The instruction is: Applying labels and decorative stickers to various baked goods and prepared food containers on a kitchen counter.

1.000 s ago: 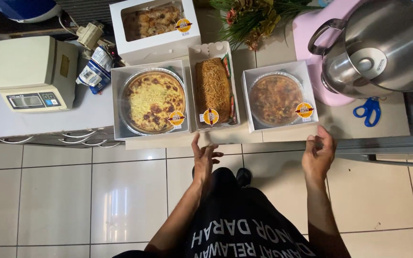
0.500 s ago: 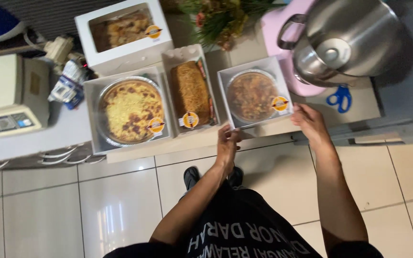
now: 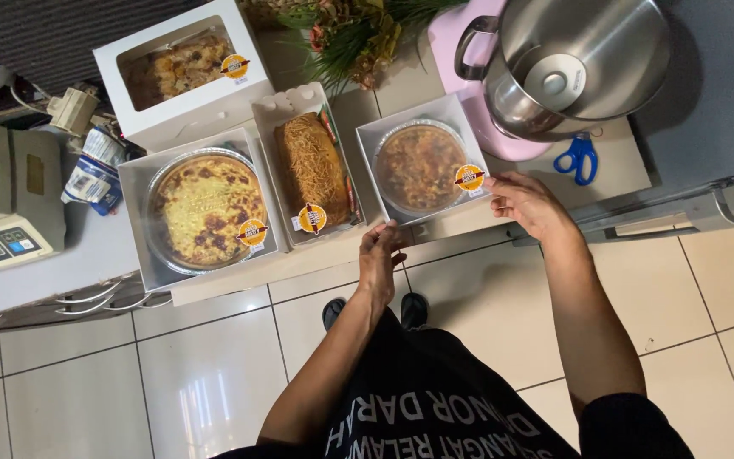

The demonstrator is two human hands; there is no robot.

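- Square white box [image 3: 422, 167], lid off, lay flat at the counter's front edge, just right of the loaf box [image 3: 309, 167].
- Held a round foil pan of dark, reddish-brown baked pie [image 3: 418, 166], filling nearly the whole box.
- Carried a round yellow sticker [image 3: 469, 177] at the pan's right rim.
- Sat a little askew, just left of the pink mixer base [image 3: 469, 51]; touched at the near-left and right corners.

head view, steeply downward, over counter [image 3: 554, 178]
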